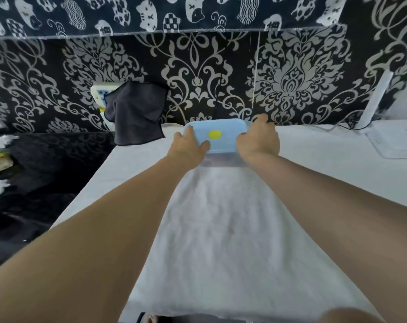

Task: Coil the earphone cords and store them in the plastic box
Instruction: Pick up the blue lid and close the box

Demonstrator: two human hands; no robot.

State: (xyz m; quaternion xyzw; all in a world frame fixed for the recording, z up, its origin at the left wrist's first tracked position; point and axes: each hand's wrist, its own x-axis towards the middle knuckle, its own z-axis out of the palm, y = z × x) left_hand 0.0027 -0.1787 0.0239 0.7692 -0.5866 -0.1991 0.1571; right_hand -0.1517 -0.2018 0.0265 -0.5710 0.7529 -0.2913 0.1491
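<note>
Head view looks down two bare forearms stretched to the far edge of a white table (337, 145), where the plastic box (218, 159) sits against a black wall cloth with a pale floral pattern (298, 73). Its light blue lid (223, 129) carries a yellow oval spot (214, 134) and is on the box. The left hand (188, 145) grips the lid's left end, thumb curled over the near edge and a fingertip on the top. The right hand (259, 138) clasps the right end, fingers wrapped over the far corner. Both hands cover the lid's ends, and only a thin strip of the clear box wall shows beneath it between the wrists; what lies inside is too blurred to make out, and no earphone cords can be told. A white towel (221, 229) runs from the box toward the near edge. A dark cloth (137, 113) hangs at far left, partly hiding a white item behind it. A white device (398, 143) at far right is cut off by the frame.
</note>
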